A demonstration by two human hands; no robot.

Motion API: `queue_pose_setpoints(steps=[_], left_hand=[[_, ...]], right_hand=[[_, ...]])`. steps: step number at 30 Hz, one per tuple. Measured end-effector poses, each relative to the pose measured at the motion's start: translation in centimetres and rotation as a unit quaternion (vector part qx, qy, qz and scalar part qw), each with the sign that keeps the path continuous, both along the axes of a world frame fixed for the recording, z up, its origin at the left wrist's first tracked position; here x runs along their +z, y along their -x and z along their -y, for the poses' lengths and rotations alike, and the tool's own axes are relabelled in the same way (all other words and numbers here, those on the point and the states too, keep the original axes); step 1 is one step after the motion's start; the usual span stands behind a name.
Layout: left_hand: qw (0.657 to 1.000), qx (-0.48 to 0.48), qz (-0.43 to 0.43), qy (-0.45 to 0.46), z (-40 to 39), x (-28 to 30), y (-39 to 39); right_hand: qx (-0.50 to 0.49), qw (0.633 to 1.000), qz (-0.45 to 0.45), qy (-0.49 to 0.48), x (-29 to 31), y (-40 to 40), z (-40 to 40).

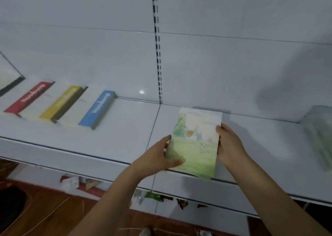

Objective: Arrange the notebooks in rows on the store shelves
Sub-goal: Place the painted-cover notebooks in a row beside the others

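White back panel (pixel 89 37), slotted upright (pixel 158 55) — reddish-brown floor (pixel 53 199)

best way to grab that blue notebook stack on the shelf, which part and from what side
Take the blue notebook stack by its long side edges, coming from the front. It lies flat with its short end toward the shelf edge, and its right side is free. The yellow stack sits close on its left, so fingers have little room there.

Glossy white shelf (pixel 107 142), seemingly metal; matt paper notebook (pixel 195 142).
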State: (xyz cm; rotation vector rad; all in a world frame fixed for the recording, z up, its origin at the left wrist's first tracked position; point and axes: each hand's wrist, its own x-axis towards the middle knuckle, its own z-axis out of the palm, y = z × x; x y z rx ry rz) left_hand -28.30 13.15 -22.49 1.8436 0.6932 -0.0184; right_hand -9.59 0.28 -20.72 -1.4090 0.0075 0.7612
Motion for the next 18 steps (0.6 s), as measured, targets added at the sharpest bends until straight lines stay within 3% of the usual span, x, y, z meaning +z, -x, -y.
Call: queue_pose_setpoints(steps=[4,11,15,18], left_hand=[[0.980,-0.056,-0.088,-0.168,-8.7,-0.2,4.4],[0.970,-0.016,-0.068,-0.233,-19.2,-1.0,9.3],[0.929,-0.054,-0.147,-0.335,-20.7,-2.4,9.0],[0.928,-0.047,-0.140,-0.342,-20.9,-2.6,8.5]], right_hand=[[0.024,1.000,-0.014,0.010,-0.6,4.7,-10.0],[0.094,0.994,-0.007,0.060,0.3,8.5,-22.5],[0.160,0.975,0.031,0.151,0.2,8.9,-25.3],[0.200,0.963,0.036,0.177,-0.2,9.0,-26.3]])
